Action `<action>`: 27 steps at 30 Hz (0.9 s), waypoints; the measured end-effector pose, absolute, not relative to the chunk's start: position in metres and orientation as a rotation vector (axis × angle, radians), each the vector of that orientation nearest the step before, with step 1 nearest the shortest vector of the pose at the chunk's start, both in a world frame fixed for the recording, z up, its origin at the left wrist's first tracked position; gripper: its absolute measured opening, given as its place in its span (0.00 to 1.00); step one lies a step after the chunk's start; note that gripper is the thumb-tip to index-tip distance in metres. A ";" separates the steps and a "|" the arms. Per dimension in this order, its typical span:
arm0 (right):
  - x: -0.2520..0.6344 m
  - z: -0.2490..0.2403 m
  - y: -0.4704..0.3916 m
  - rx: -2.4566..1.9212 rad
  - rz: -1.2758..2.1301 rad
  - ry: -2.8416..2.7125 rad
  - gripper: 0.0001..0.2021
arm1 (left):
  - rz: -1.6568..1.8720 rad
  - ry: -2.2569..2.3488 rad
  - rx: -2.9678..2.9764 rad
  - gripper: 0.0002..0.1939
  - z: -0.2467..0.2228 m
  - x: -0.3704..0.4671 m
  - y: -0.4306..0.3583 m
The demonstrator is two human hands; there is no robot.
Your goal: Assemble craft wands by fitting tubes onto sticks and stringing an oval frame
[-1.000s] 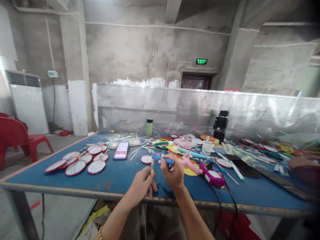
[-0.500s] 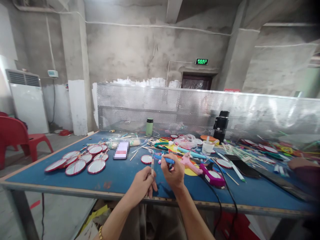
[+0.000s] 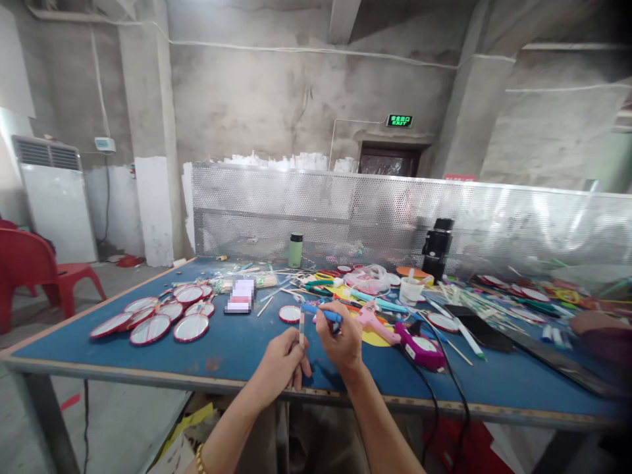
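My left hand (image 3: 282,361) is closed on a thin flat wooden stick (image 3: 301,329), which stands upright above the fingers near the table's front edge. A blue marker (image 3: 332,316) is pinched in my right hand (image 3: 342,342), and its tip is at or very near the stick's upper end. Whether the tip touches cannot be made out. Just behind the stick lies a round, red-rimmed mirror-like disc (image 3: 289,313). To the left, several similar discs (image 3: 191,327) lie in an overlapping group.
Right of my hands, a pink tool (image 3: 372,321) lies by a purple device (image 3: 422,349), with black cables running off the table edge. A phone (image 3: 240,295), green bottle (image 3: 295,251), white cup (image 3: 410,289) and black flask (image 3: 437,251) stand or lie farther back. Sticks and craft pieces are scattered around.
My right hand and the blue marker have shifted slightly left, bringing the tip closer to the stick's top. My left hand has hardly moved.
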State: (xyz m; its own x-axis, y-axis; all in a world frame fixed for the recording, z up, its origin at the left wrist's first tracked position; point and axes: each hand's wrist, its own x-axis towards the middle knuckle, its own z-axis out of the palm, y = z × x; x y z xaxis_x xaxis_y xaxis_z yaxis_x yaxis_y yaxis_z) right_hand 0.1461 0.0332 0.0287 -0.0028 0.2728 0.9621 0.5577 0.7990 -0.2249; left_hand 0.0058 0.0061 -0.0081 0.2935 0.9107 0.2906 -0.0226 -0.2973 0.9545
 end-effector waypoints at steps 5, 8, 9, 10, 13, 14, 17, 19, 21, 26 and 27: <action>0.146 0.028 0.032 -0.674 -0.255 -1.581 0.02 | 1.179 0.843 1.569 0.04 -0.008 0.006 0.006; 0.146 0.029 0.031 -0.668 -0.256 -1.581 0.02 | 1.177 0.845 1.570 0.04 -0.008 0.006 0.006; 0.146 0.029 0.031 -0.666 -0.256 -1.578 0.02 | 1.177 0.846 1.570 0.04 -0.008 0.006 0.006; 0.146 0.029 0.030 -0.664 -0.255 -1.574 0.02 | 1.178 0.847 1.570 0.04 -0.008 0.006 0.005; 0.146 0.029 0.029 -0.660 -0.250 -1.579 0.02 | 1.181 0.847 1.572 0.04 -0.007 0.006 0.004; 0.146 0.028 0.029 -0.659 -0.248 -1.584 0.02 | 1.182 0.847 1.572 0.04 -0.006 0.006 0.004; 0.146 0.028 0.030 -0.653 -0.244 -1.598 0.02 | 1.181 0.847 1.574 0.04 -0.006 0.006 0.004; 0.146 0.028 0.030 -0.647 -0.246 -1.595 0.02 | 1.179 0.847 1.573 0.04 -0.007 0.006 0.004; 0.146 0.028 0.030 -0.641 -0.250 -1.588 0.02 | 1.178 0.847 1.573 0.04 -0.007 0.006 0.005; 0.146 0.029 0.030 -0.635 -0.252 -1.595 0.03 | 1.178 0.840 1.578 0.04 -0.008 0.006 0.006; 0.146 0.028 0.030 -0.632 -0.254 -1.592 0.03 | 1.177 0.838 1.577 0.04 -0.008 0.006 0.006</action>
